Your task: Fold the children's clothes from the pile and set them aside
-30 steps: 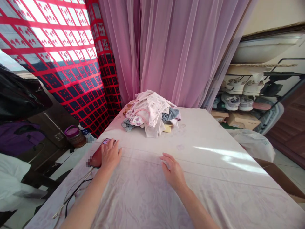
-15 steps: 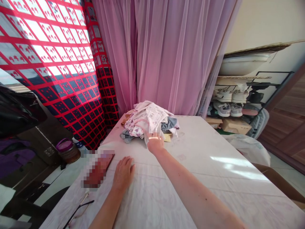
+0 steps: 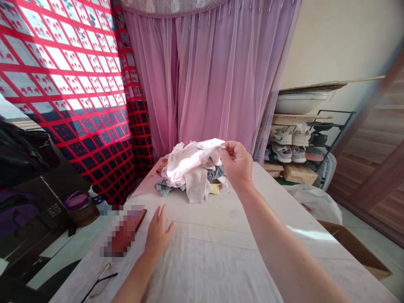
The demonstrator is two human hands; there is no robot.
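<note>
A heap of small clothes (image 3: 192, 176) lies at the far end of a white-covered table (image 3: 221, 252). My right hand (image 3: 236, 164) is raised above the heap, its fingers pinched on a pale pink and white garment (image 3: 189, 158) that lifts off the top of the pile. My left hand (image 3: 158, 233) lies flat and open on the tablecloth, just right of a reddish phone (image 3: 124, 233).
Glasses (image 3: 99, 282) lie near the table's left front edge. A purple-lidded jar (image 3: 78, 208) stands left of the table. Pink curtains (image 3: 214, 80) hang behind, a red patterned cloth (image 3: 63, 80) at left. A shoe rack (image 3: 303, 139) and cardboard boxes (image 3: 356, 248) stand at right.
My right hand reached forward to the heap, took hold of the pale garment and lifted it. My left hand came off the phone and slid right to rest flat on the cloth.
</note>
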